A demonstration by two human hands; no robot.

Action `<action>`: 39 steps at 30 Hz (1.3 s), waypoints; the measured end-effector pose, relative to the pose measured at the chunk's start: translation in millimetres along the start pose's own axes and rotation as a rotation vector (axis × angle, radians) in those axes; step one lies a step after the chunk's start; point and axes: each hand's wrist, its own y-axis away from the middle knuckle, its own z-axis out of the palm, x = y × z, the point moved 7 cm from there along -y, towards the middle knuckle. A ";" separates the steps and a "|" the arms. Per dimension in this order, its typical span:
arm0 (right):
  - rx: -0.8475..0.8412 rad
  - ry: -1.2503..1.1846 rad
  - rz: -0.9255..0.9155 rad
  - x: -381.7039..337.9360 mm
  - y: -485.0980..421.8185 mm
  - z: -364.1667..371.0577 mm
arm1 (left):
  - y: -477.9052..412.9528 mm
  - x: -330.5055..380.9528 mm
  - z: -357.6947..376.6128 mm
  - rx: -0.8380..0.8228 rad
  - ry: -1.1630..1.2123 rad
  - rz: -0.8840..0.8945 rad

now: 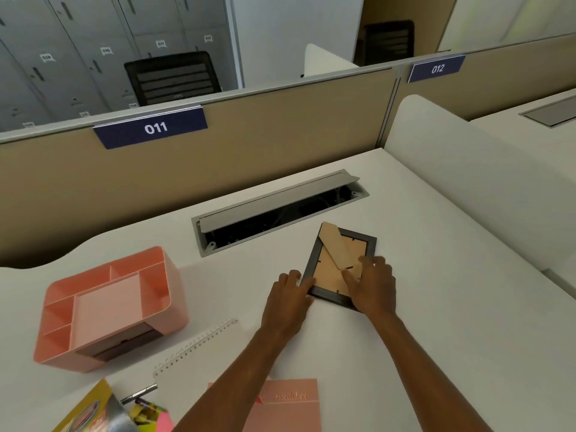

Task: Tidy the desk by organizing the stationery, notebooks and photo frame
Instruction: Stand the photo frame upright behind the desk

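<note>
A dark photo frame (324,272) lies face down on the white desk, its tan back board and fold-out stand facing up. My left hand (290,297) grips the frame's lower left edge with curled fingers. My right hand (374,285) sits on the frame's lower right part, its fingers and thumb curled around the base of the stand. A pink desk organizer (168,275) with several empty compartments stands at the left. A white spiral notebook (199,363) and a pink notebook (290,400) lie near the front edge, partly under my forearms.
An open grey cable tray (280,210) is sunk into the desk just behind the frame. A tan partition (249,145) closes the back and a white divider (467,182) the right side. A yellow packet (93,413) and a metal clip (138,394) lie at the front left.
</note>
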 end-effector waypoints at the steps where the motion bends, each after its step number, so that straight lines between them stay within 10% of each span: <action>1: -0.008 0.033 -0.025 -5.0 -12.7 -0.2 | -1.4 0.7 -0.2 0.007 -0.016 0.028; 13: -0.125 0.259 -0.025 -29.2 -51.2 19.2 | -6.6 -0.2 1.9 0.072 -0.082 0.146; 39: -0.578 -0.502 0.339 -18.0 -104.5 -47.9 | -112.7 27.2 -114.6 0.201 0.484 0.218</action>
